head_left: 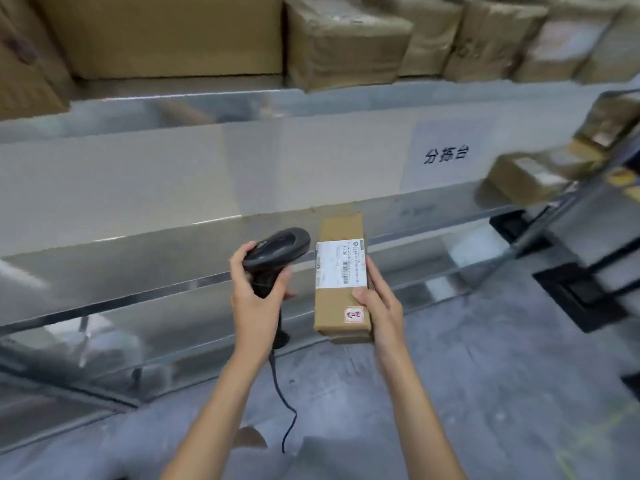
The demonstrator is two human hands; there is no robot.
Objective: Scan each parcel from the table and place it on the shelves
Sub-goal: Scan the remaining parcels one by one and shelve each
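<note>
Before the metal table, head view:

Left hand [254,289]: wrapped round the grip of the scanner [277,252], thumb up near the head; fingers curled tight, nothing else held.

Scanner: black, head tilted toward the box beside it, likely so the beam can fall on the barcode; cord [284,403] hanging down between the forearms.

Right hand [379,301]: clasping the parcel [341,275] along its right edge, thumb pressed on the top face near the lower corner, fingers underneath and mostly hidden.

Parcel: small brown box, held in the air just right of the scanner, above the table's front edge and touching neither table nor shelf; label side turned up, probably to face the reader.

Label [341,266]: white, barcode visible, unobstructed by the thumb; small red-marked sticker [354,314] near the lower end.

Table [138,271]: shiny metal, with a paper sign [446,155] on its back panel.

Boxes above [346,43]: several brown parcels in a row on the upper level, blurred.

Shelves at right [588,216]: metal rack carrying more taped parcels [533,174]; probable destination.

Step judged: scanning, shelving not yet done.

Risk judged: one-sided hold may let the box tip.
</note>
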